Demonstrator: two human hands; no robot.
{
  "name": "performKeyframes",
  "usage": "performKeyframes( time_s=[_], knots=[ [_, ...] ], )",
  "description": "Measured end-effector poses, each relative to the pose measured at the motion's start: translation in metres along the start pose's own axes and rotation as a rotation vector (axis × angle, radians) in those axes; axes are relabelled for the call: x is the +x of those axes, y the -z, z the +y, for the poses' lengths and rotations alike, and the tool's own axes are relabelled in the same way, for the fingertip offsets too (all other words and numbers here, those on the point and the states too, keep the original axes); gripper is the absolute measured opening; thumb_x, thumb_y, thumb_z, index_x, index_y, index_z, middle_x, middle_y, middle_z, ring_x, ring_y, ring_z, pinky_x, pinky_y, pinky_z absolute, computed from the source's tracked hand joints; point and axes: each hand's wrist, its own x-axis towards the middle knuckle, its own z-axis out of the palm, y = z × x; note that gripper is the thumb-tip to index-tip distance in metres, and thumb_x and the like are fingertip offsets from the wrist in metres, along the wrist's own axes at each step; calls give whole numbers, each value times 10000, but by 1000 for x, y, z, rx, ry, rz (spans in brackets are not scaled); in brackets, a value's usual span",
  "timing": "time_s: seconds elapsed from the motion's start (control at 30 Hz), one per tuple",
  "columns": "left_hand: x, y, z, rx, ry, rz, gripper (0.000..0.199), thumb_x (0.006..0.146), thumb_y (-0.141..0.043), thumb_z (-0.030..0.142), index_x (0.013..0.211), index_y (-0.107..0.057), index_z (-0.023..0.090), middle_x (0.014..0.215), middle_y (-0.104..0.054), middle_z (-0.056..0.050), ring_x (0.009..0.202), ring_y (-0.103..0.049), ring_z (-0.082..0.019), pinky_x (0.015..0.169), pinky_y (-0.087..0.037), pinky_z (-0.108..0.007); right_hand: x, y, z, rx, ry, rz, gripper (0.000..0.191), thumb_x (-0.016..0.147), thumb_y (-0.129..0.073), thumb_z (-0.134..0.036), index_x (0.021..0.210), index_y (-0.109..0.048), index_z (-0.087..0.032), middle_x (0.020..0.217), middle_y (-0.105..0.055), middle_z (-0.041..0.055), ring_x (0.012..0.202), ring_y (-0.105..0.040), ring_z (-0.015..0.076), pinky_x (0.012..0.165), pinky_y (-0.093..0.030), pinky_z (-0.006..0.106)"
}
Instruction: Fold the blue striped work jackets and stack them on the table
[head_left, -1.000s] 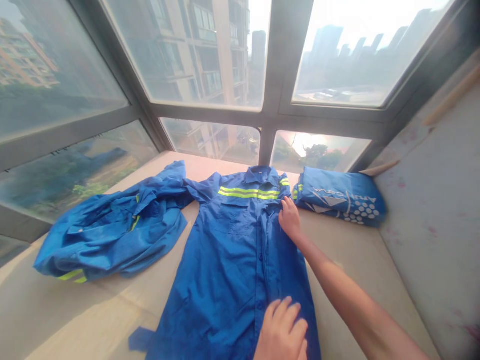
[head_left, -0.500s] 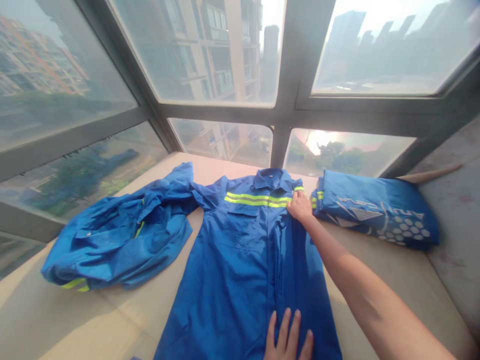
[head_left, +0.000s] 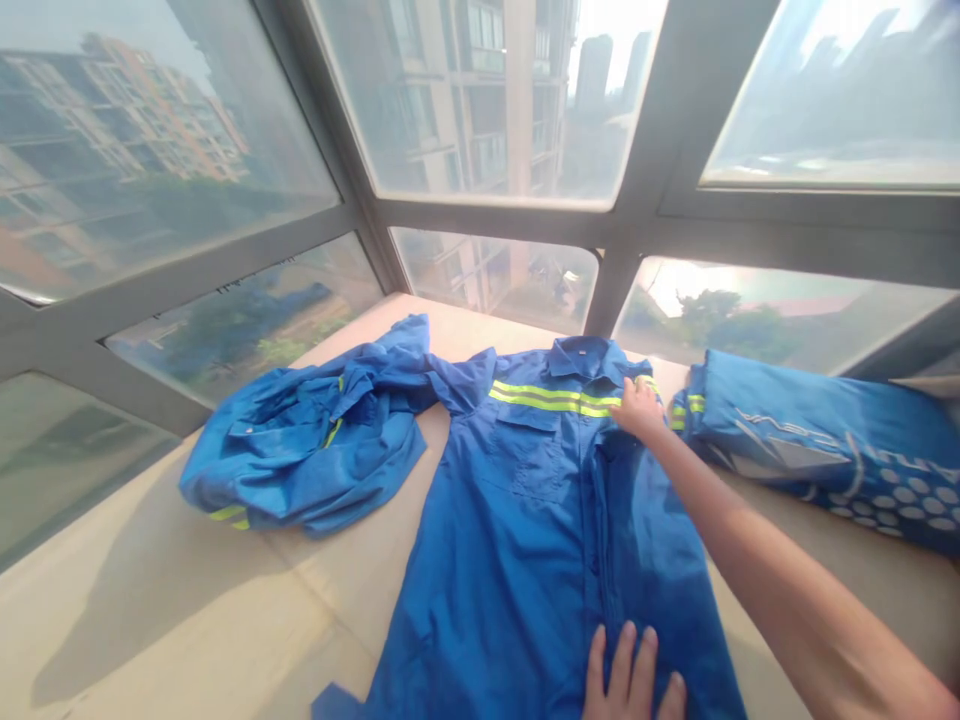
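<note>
Found blue jacket (head_left: 495,540) lying centrally beneath both hands, with long axis near to far, collar (head_left: 585,358) far. Noted right hand (head_left: 640,408) nearer collar, grip undeterminable; left hand (head_left: 621,685) near, spread flat, grasping nothing.

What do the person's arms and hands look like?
The bare right hand has no glove, and I see no ring or watch. The bare right forearm shows no sleeve. The bare left hand has slim, ungloved fingers; its wrist is out of the picture.
</note>
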Motion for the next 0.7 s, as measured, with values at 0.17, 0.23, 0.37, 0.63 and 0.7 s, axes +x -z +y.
performKeyframes(
  time_s=[0.17,0.23,0.37,0.63,0.7],
  knots=[
    [0,52,-3,-111,49,92,312,840,-616,278,1142,-695,283,1360,-635,-71,1293,-567,-279,1067,-506,-466,-114,-22,-6,123,245,272,528,921,-397,-267,1417,-454,-94,1545,-366,204,1448,-318,293,1143,-337,451],
    [-5,89,-16,-134,120,145,322,868,-536,209,1146,-692,256,1359,-631,-78,1299,-561,-243,1054,-521,-417,-166,-38,5,144,305,297,483,934,-385,-271,1376,-508,-120,1533,-397,185,1440,-341,298,1146,-339,468],
    [-29,162,-75,74,257,226,379,921,-471,215,1245,-664,250,1389,-605,-91,1336,-522,-265,1089,-480,-467,-244,-62,34,112,341,282,463,923,-405,-241,1359,-555,-198,1523,-446,127,1435,-366,313,1144,-343,507],
    [-105,190,-158,263,384,217,385,838,-567,279,1196,-711,271,1392,-610,-77,1304,-550,-320,1072,-486,-511,-267,-57,58,80,381,328,460,910,-420,-226,1334,-599,-244,1461,-535,94,1383,-454,299,1121,-379,511],
    [-107,193,-157,174,397,209,355,829,-566,280,1144,-728,286,1346,-644,-65,1267,-583,-304,1074,-488,-493,-266,-55,62,74,396,328,456,915,-411,-228,1327,-605,-228,1450,-546,100,1381,-458,300,1120,-382,507]
  ],
)
